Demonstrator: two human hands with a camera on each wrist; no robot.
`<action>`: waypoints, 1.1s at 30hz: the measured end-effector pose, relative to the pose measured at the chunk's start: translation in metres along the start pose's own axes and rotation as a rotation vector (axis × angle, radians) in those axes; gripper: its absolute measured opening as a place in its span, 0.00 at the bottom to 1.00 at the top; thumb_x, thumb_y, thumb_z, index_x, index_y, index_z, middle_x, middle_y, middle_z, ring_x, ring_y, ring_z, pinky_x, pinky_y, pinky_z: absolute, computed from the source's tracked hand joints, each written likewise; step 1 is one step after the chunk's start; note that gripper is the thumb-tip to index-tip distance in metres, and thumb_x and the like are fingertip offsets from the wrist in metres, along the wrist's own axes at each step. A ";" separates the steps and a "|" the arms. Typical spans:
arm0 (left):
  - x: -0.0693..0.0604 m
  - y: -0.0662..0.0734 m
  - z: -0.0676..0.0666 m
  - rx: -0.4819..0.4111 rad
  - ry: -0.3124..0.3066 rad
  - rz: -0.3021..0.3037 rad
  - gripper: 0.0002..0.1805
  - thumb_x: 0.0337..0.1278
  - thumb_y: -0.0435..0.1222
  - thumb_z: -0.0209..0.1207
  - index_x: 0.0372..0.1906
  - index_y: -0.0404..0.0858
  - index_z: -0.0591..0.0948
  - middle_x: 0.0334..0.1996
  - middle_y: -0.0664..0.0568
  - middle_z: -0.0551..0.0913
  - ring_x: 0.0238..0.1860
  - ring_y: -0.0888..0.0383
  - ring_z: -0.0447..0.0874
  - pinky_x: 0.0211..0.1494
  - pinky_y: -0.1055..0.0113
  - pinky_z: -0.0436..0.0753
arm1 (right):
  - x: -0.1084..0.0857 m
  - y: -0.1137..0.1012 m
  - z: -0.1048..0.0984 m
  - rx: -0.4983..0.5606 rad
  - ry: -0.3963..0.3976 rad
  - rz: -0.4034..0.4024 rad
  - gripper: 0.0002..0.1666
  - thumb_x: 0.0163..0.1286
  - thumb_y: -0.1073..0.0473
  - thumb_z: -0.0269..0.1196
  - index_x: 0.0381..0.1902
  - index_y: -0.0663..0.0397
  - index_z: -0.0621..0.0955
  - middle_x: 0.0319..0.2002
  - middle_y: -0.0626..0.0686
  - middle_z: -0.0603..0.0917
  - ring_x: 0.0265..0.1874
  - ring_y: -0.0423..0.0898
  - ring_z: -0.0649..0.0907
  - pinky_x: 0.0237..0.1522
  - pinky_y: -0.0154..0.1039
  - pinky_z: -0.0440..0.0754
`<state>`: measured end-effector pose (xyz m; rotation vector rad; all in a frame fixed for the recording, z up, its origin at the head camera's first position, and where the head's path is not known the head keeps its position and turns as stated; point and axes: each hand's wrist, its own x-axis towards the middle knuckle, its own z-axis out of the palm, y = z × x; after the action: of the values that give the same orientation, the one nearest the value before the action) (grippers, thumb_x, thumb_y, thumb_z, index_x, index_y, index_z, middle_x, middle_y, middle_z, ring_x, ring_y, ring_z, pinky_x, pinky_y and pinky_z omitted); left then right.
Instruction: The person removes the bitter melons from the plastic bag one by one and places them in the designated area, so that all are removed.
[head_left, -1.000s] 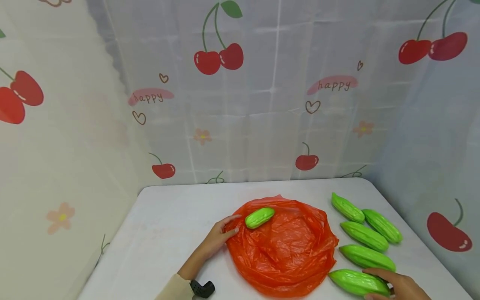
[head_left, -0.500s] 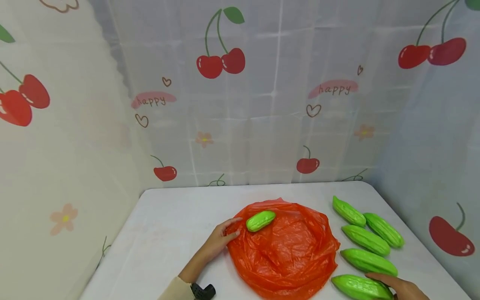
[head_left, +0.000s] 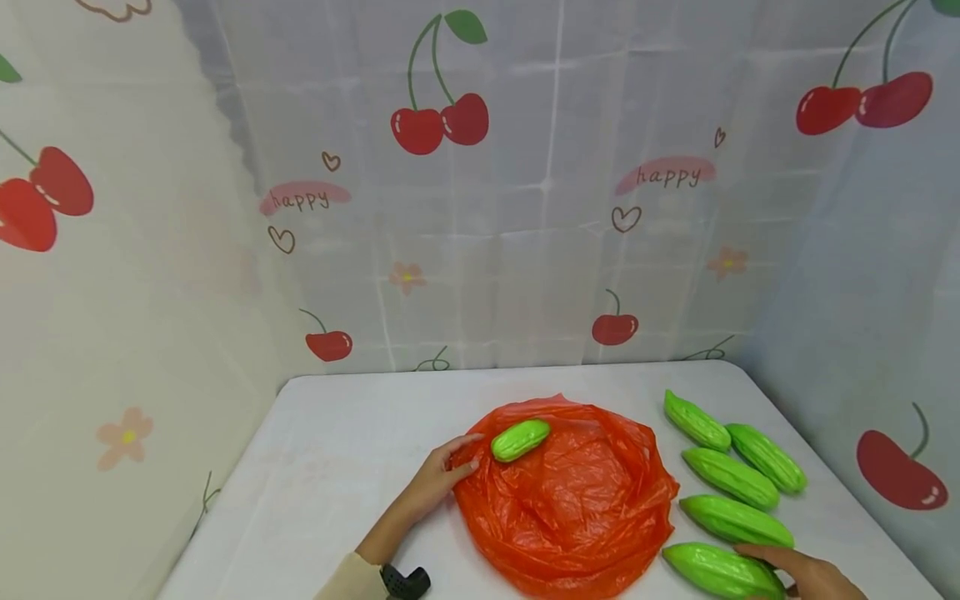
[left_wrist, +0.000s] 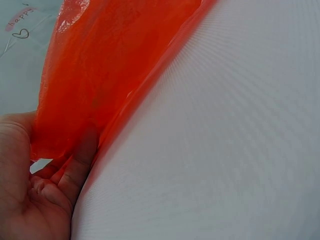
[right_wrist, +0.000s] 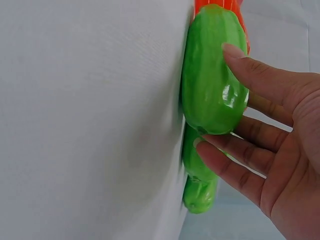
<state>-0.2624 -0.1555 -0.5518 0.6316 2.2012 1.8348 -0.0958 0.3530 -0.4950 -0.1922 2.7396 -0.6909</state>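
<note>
A crumpled red plastic bag [head_left: 577,508] lies in the middle of the table, its mouth spread wide. On its far left part rests one green ridged gourd [head_left: 521,440]. My left hand [head_left: 437,477] holds the bag's left edge between thumb and fingers; in the left wrist view the thin film [left_wrist: 110,75] partly covers the fingers. Right of the bag, my right hand [head_left: 808,575] grips the blunt end of the nearest gourd [head_left: 708,568]. Seen from the right wrist, the thumb lies on one side of that gourd [right_wrist: 210,70], with fingers behind and under its end.
Several more gourds lie along the table's right side: one [head_left: 735,520] just beyond the gripped gourd, others [head_left: 731,477] farther back. The white table [head_left: 337,450] meets a cherry-print curtain [head_left: 510,250] at the back and sides. A dark wrist device [head_left: 405,582] sits on the left sleeve.
The right hand has shifted slightly at the end of the nearest gourd, which stays on the table. The left hand and bag look unchanged; the head view tilted a little.
</note>
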 end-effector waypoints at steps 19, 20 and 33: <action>0.002 0.003 -0.001 -0.002 0.001 0.014 0.24 0.72 0.38 0.59 0.70 0.45 0.74 0.70 0.47 0.72 0.64 0.50 0.75 0.59 0.71 0.80 | 0.002 -0.071 -0.048 -0.155 0.103 0.057 0.42 0.49 0.37 0.78 0.60 0.49 0.82 0.53 0.54 0.85 0.47 0.52 0.82 0.43 0.58 0.86; 0.002 0.003 -0.001 -0.002 0.001 0.012 0.24 0.72 0.38 0.59 0.70 0.45 0.74 0.70 0.47 0.72 0.64 0.50 0.75 0.59 0.71 0.80 | 0.003 -0.076 -0.050 -0.152 0.115 0.042 0.42 0.49 0.38 0.78 0.60 0.48 0.83 0.53 0.53 0.85 0.47 0.52 0.82 0.43 0.58 0.86; 0.000 -0.001 -0.001 -0.003 -0.006 0.009 0.24 0.73 0.38 0.58 0.71 0.45 0.74 0.72 0.47 0.70 0.66 0.48 0.74 0.59 0.68 0.80 | 0.020 -0.136 -0.068 -0.264 0.331 -0.445 0.30 0.57 0.39 0.75 0.56 0.41 0.85 0.52 0.43 0.87 0.50 0.49 0.86 0.42 0.45 0.88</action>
<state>-0.2626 -0.1562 -0.5525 0.6469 2.1950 1.8372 -0.1295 0.2595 -0.3777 -0.8358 3.1353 -0.4949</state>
